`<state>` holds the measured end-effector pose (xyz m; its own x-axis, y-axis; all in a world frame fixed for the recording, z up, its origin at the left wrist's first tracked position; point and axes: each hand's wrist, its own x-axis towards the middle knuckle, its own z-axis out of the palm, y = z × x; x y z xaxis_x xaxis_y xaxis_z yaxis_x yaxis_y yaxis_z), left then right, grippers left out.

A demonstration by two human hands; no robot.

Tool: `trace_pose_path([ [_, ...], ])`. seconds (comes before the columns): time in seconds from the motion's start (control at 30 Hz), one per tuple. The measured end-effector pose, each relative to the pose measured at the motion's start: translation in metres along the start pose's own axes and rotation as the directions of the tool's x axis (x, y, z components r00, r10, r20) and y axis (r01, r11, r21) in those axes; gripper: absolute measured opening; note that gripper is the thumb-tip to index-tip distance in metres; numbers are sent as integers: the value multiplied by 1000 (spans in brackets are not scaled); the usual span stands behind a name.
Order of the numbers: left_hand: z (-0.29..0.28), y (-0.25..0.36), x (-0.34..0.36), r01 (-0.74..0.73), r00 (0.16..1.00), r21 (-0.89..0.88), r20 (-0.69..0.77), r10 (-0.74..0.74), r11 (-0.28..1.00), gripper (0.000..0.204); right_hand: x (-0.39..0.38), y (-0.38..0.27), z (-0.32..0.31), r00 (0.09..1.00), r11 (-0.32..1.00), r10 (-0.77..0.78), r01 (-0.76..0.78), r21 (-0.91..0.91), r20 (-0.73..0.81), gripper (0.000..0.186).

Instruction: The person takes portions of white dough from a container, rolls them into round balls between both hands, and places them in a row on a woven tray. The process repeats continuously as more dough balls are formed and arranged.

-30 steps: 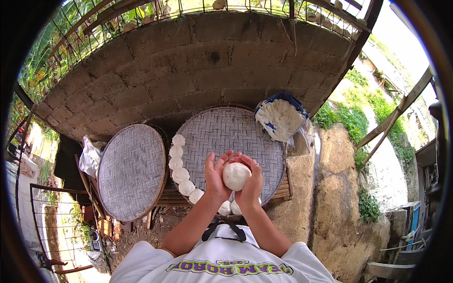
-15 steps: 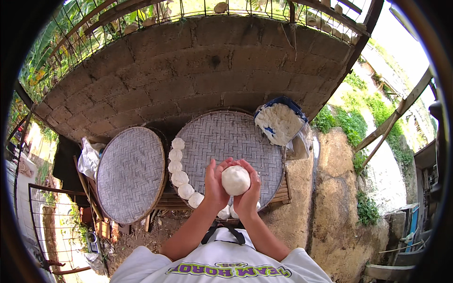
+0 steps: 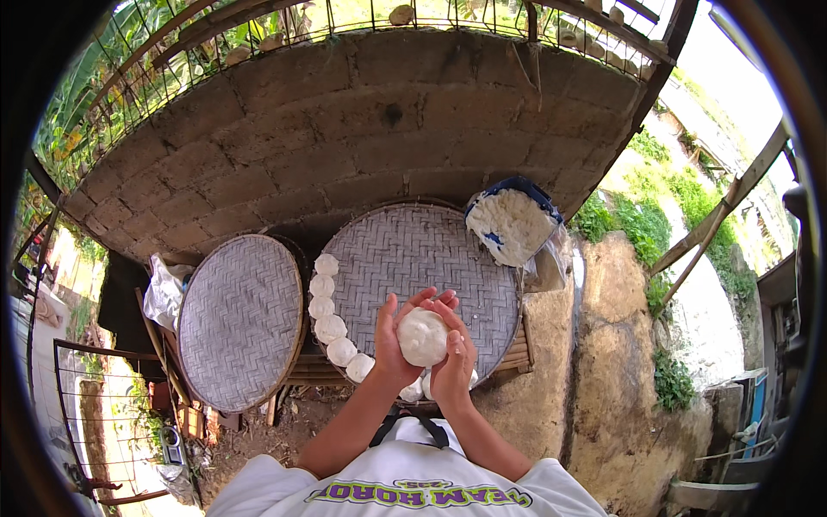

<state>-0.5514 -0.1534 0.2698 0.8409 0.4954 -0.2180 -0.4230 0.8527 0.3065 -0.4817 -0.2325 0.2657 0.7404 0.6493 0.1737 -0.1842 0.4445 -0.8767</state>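
Observation:
A white ball of dough (image 3: 423, 338) sits cupped between my two palms, above the near half of a round woven tray (image 3: 405, 250). My left hand (image 3: 392, 343) curves around its left side, thumb up. Around the right side wraps my right hand (image 3: 455, 362), its thumb against the ball and its fingertips meeting the left hand's at the far side. Several smaller white dough balls (image 3: 330, 328) follow the tray's left and near rim in a curved row; my forearms and hands hide part of it. A blue container (image 3: 551, 207) of soft white dough (image 3: 510, 226) rests at the tray's far right.
Another round woven tray (image 3: 241, 323) leans at the left, beside a white plastic bag (image 3: 165, 293). A block wall (image 3: 345, 129) rises behind both trays. Bamboo slats (image 3: 512, 351) support the main tray. A wire frame (image 3: 108, 414) stands at lower left.
The ball has shifted slightly left and nearer, and its surface has turned. My right hand has tipped over it, bringing the thumb across its side.

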Motion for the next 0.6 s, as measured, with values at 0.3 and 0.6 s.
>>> trace_pose_path([
  [0.3,-3,-4,12,-54,964,93,-255,76,994,60,-1,8,1,933,913,314,-247,326,-173,56],
  [0.6,-9,-2,16,75,978,19,-198,-70,997,57,5,10,-7,980,962,199,-201,186,28,72],
])
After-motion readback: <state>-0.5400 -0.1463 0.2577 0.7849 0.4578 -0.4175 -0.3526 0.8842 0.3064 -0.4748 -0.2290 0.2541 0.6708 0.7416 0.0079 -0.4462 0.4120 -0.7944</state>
